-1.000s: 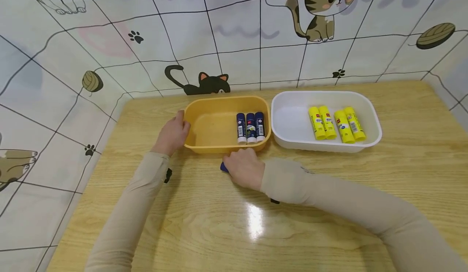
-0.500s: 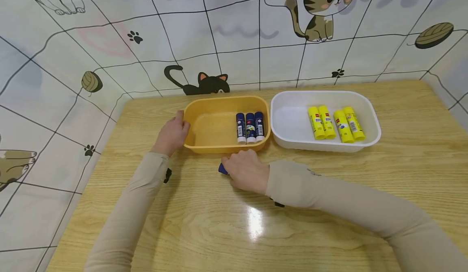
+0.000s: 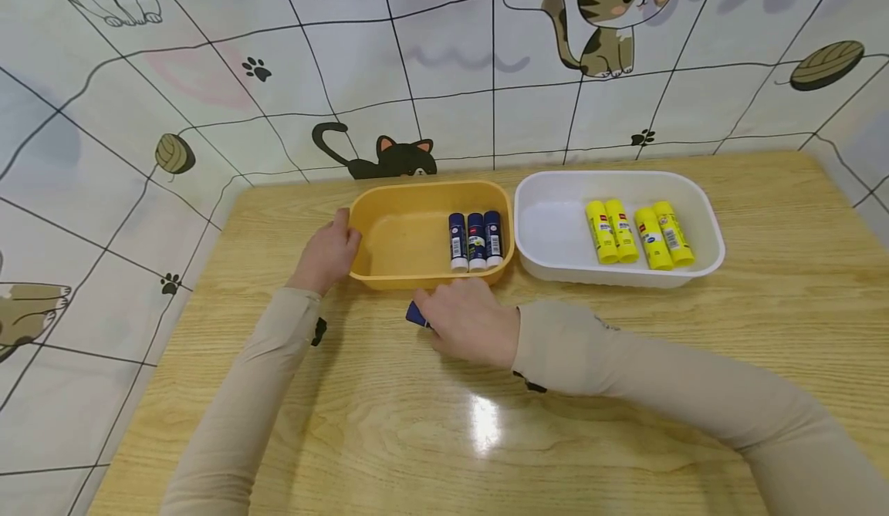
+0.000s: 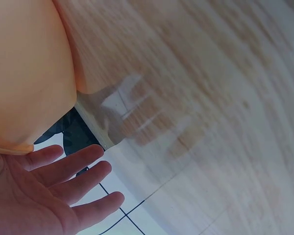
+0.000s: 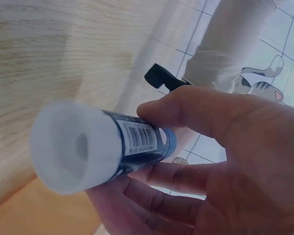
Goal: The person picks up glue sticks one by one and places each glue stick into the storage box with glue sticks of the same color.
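My right hand [image 3: 472, 323] holds a navy glue stick [image 3: 417, 315] low over the table, just in front of the yellow-orange bin. In the right wrist view, thumb and fingers grip the glue stick [image 5: 139, 139] by its dark barrel, its white end [image 5: 63, 147] toward the camera. My left hand [image 3: 326, 254] pinches the left end rim of the yellow-orange bin [image 3: 399, 278]; in the left wrist view several fingers extend outside the bin wall [image 4: 29, 73], the thumb hidden. Three navy glue sticks [image 3: 475, 242] lie side by side at the bin's right end.
A white bin [image 3: 549, 231] stands directly right of the yellow-orange one, with several yellow glue sticks [image 3: 639, 234] lying in its right half. Both sit near the back of the wooden table [image 3: 389, 423]. A cat-patterned wall covering [image 3: 451, 76] rises behind and at the left.
My right hand shifts slightly with the navy glue stick, whose visible end has moved a little left and now shows more. The left hand and both bins stay put.
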`<move>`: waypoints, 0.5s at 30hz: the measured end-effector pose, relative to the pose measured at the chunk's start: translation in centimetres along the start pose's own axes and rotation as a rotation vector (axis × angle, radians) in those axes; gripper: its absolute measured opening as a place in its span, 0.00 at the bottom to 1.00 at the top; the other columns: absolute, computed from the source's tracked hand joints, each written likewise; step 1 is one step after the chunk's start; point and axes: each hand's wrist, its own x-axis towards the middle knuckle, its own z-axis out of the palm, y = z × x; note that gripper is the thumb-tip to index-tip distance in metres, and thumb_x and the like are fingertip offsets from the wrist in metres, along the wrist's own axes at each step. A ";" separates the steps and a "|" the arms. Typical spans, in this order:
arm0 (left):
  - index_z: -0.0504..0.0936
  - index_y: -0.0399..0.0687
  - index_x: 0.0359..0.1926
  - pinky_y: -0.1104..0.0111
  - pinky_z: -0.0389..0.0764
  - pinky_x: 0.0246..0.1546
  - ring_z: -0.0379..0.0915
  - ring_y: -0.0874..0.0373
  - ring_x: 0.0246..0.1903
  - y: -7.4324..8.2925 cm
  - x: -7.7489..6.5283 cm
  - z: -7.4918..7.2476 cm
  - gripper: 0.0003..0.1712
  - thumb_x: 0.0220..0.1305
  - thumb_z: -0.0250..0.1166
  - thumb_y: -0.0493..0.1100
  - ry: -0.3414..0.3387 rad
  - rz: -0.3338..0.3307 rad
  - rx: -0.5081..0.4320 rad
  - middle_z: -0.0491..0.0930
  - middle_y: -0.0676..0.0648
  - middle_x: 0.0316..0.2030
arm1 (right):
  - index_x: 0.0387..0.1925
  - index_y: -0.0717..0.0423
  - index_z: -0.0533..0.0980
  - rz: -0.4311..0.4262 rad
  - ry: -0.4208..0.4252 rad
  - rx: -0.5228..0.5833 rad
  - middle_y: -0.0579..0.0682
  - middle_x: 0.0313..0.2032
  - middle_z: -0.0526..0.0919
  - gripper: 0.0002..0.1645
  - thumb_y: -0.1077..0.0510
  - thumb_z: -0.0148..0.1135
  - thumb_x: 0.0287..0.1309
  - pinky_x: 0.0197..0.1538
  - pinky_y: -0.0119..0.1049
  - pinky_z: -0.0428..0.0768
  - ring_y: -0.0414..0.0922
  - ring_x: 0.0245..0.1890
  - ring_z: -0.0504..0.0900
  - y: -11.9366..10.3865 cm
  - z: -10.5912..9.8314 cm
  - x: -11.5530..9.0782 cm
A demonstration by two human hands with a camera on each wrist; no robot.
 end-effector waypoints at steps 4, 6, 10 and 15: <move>0.57 0.35 0.65 0.46 0.71 0.48 0.73 0.37 0.40 0.0 0.1 0.0 0.25 0.73 0.39 0.43 -0.005 -0.006 -0.002 0.75 0.29 0.46 | 0.28 0.56 0.73 0.012 -0.008 -0.008 0.42 0.15 0.69 0.10 0.56 0.67 0.53 0.14 0.32 0.66 0.40 0.14 0.69 -0.1 -0.8 0.3; 0.57 0.35 0.65 0.46 0.71 0.48 0.72 0.37 0.39 0.0 0.1 0.0 0.25 0.73 0.39 0.43 -0.008 -0.007 -0.004 0.75 0.29 0.46 | 0.30 0.56 0.74 0.032 -0.036 -0.006 0.43 0.15 0.69 0.10 0.56 0.67 0.54 0.14 0.32 0.67 0.40 0.14 0.69 0.0 -1.3 0.5; 0.57 0.35 0.64 0.47 0.72 0.46 0.72 0.38 0.38 -0.1 0.1 0.0 0.24 0.73 0.39 0.44 -0.011 -0.011 -0.007 0.74 0.30 0.45 | 0.30 0.56 0.72 0.057 -0.033 0.003 0.43 0.15 0.68 0.10 0.57 0.66 0.53 0.13 0.32 0.68 0.41 0.13 0.68 0.2 -2.0 0.8; 0.57 0.36 0.65 0.48 0.71 0.47 0.71 0.38 0.38 -0.1 0.2 0.1 0.25 0.73 0.39 0.44 -0.014 -0.012 -0.009 0.74 0.30 0.45 | 0.29 0.56 0.70 0.054 0.033 -0.019 0.43 0.14 0.66 0.12 0.57 0.66 0.52 0.12 0.34 0.67 0.41 0.12 0.67 0.5 -2.3 1.0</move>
